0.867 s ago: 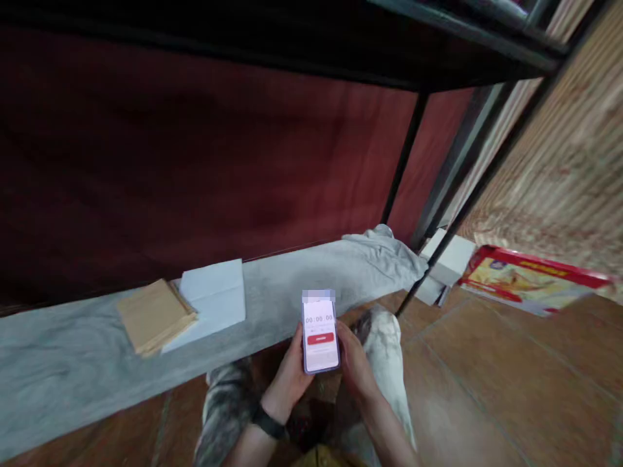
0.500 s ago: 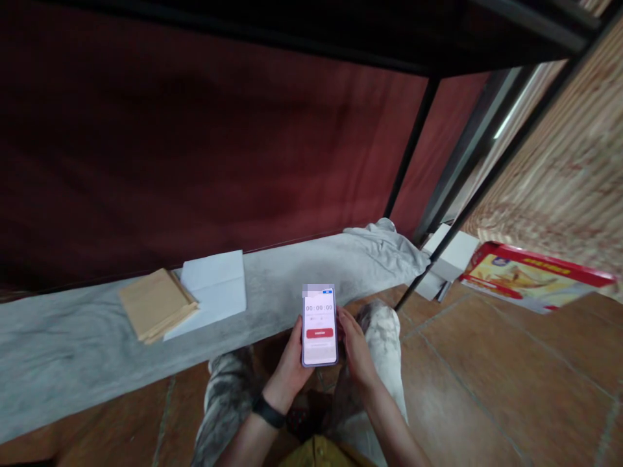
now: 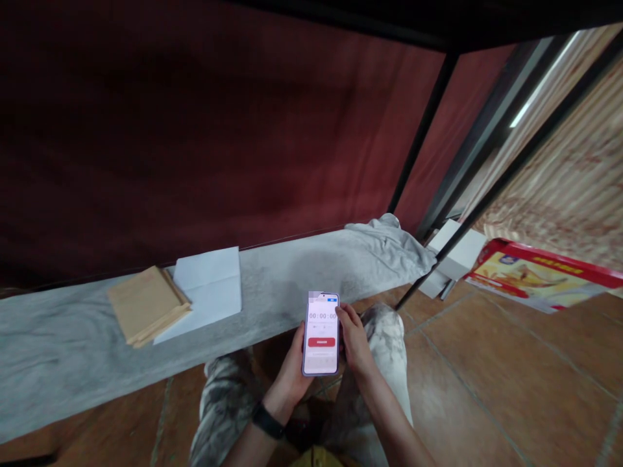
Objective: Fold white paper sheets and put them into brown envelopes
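A smartphone [image 3: 321, 360] is upright in front of me, its bright screen reading 00:00:00 above a red button. My left hand [image 3: 294, 366] is closed round its left side and lower back, with a black band on the wrist. At the right edge, my right hand [image 3: 354, 337] has curled fingers against the phone, and one fingertip reaches over the upper right of the screen. Its other fingers are partly hidden. Beyond the phone, a grey cloth [image 3: 277, 292] covers a long low surface. On it lie a stack of brown paper envelopes or bags [image 3: 148, 301] and a creased white sheet [image 3: 214, 282].
A red and yellow printed box [image 3: 540, 272] stands on the tiled floor [image 3: 467, 370] at right, beside a white box [image 3: 460, 250]. Dark metal posts [image 3: 423, 130] rise at the right. A dark red curtain-like backing [image 3: 219, 143] fills the far side.
My right index finger has moved up from the phone's side onto the screen's upper right edge. The view has shifted slightly, and the phone sits a little lower in it.
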